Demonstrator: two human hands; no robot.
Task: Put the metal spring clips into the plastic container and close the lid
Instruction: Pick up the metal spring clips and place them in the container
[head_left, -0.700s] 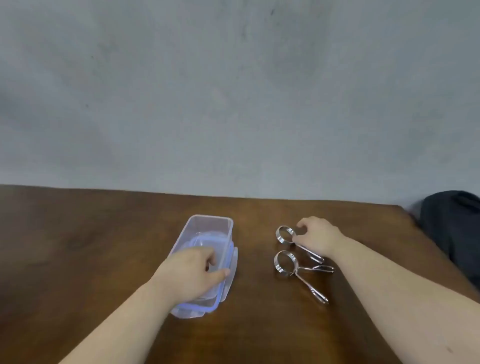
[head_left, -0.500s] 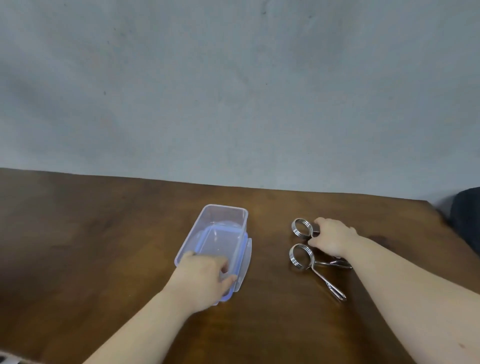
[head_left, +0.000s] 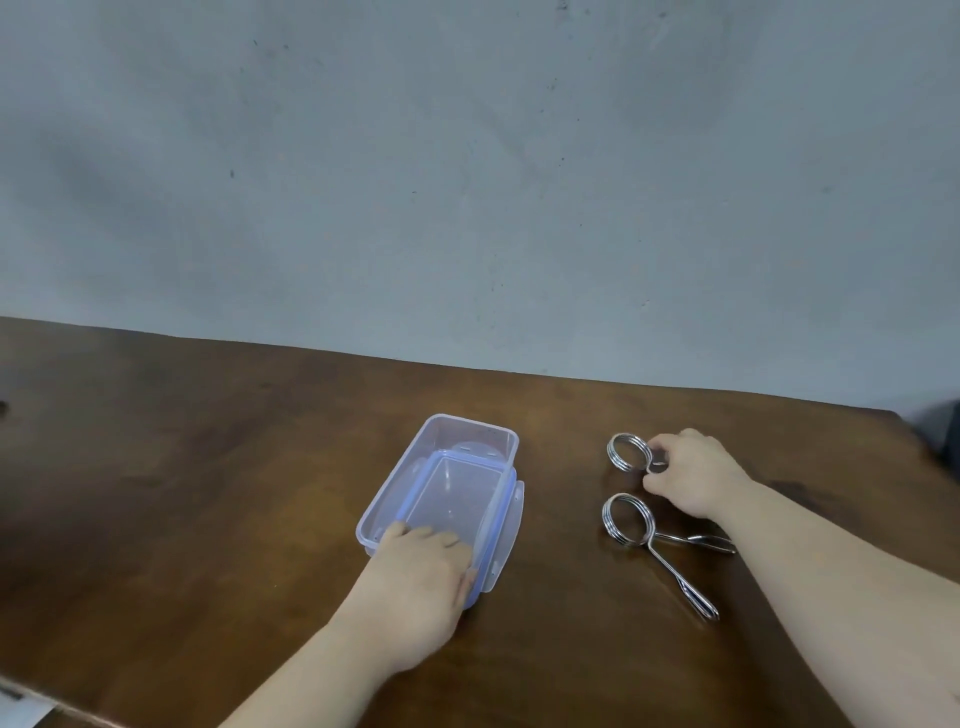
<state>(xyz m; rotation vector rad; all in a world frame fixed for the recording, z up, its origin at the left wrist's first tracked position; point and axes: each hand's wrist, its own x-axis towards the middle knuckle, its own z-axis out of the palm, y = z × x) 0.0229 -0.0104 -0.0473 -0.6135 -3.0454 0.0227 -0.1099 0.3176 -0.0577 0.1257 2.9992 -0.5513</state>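
Left hand (head_left: 415, 577) on lid (head_left: 447, 499), right hand (head_left: 691, 475) gripping clip (head_left: 629, 452)

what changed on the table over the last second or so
The left hand has slid back from the middle of the lid to its near end and grips it there; the lid sits askew on the plastic container. The right hand stays closed on the far spring clip. The near spring clip lies untouched on the table. Most of the other apparent shift looks like head-camera movement.

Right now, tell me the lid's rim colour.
Blue, on a clear lid; head view.
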